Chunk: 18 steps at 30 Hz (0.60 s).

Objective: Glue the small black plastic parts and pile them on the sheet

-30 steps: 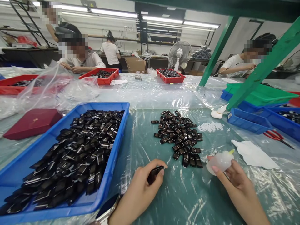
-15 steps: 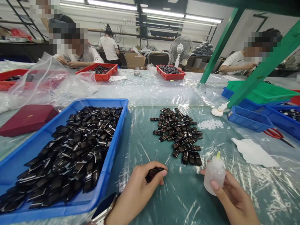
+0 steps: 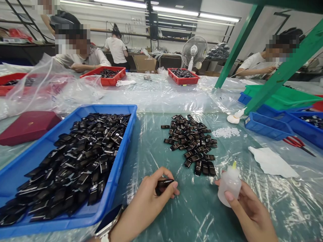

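Note:
My left hand (image 3: pixel 157 191) pinches a small glossy black plastic piece (image 3: pixel 165 183) between thumb and fingers, low over the table. In my right hand (image 3: pixel 246 205) is a translucent white squeeze bottle (image 3: pixel 229 186), held upright with its yellow needle tip (image 3: pixel 234 164) pointing up. Beyond both hands lies a loose pile of the same black pieces (image 3: pixel 191 141), several of them lined up at its near end. Small white bits (image 3: pixel 227 132) are heaped to the right of that pile. At left, a blue tray (image 3: pixel 135 116) holds many more black pieces.
A white tissue (image 3: pixel 274 162) and red-handled scissors (image 3: pixel 295 141) lie at right, near a small blue bin (image 3: pixel 268 127) and slanting green posts (image 3: pixel 282 72). A dark red box (image 3: pixel 29 127) stands at left. Red trays (image 3: pixel 183 81), a fan (image 3: pixel 194 52) and several people are farther back.
The black piece has turned slightly in my left hand, whose fingers have shifted a little. My right hand still holds the bottle upright. The whole view has shifted slightly.

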Available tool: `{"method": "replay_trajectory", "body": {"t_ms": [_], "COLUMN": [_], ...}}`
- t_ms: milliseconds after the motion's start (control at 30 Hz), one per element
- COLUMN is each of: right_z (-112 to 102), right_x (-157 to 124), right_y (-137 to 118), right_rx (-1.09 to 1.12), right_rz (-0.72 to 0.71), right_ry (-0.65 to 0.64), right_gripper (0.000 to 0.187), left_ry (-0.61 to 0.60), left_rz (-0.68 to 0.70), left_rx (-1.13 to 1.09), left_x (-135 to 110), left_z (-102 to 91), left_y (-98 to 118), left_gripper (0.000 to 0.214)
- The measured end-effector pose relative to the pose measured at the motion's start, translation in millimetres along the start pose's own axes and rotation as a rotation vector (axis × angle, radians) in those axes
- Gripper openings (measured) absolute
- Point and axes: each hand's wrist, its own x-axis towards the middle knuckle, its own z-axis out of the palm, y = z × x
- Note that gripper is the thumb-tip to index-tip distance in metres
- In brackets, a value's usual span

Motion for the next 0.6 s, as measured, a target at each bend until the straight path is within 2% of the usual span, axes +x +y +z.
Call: {"method": "replay_trajectory", "body": {"t_ms": [200, 467, 600], "right_z": [0.2, 3.3, 3.6], "right_x": [-0.7, -3.8, -6.2], "right_y": [-1.6, -5.8, -4.6], "right_rx": [0.019, 0.024, 0.029], "right_rz": [0.015, 0.027, 0.002], "right_ry": [0.015, 0.046, 0.049], "right_gripper": [0.047, 0.048, 0.049], "left_ry": [-0.053, -0.032, -0.051], "left_rz": [0.001, 0.007, -0.041], "left_rx": [0.056, 0.103, 0.064], "left_x": [-1.0, -2.1, -2.1], "left_z": [-0.3, 1.2, 0.0], "left_y": [2.3, 0.3, -1.4], "left_gripper": [0.02, 0.029, 0.029]}}
